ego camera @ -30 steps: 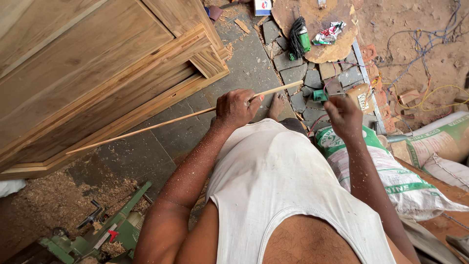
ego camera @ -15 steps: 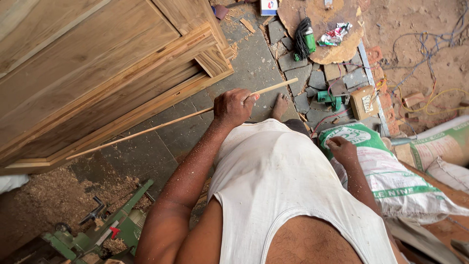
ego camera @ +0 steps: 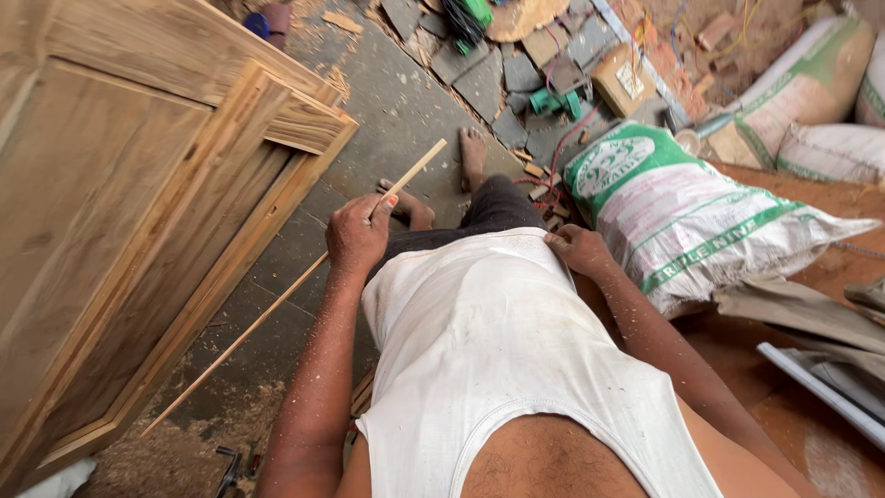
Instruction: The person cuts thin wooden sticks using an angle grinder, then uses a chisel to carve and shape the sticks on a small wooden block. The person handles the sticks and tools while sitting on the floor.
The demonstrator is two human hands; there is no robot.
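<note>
Left hand [ego camera: 358,235] clenched a thin wooden strip [ego camera: 277,300] beside the door panel [ego camera: 138,212]; right hand [ego camera: 576,249] seemingly pinched the undershirt [ego camera: 498,341] hem

One head-worn camera looks steeply down along the person's torso at the floor [ego camera: 415,120]. The wooden door [ego camera: 138,231] fills nine o'clock, a sack [ego camera: 701,212] two o'clock.

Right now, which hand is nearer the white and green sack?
Right. The right hand rests at the hem of the white vest, just beside the white and green sack. The left hand grips the thin wooden strip, farther away.
</note>
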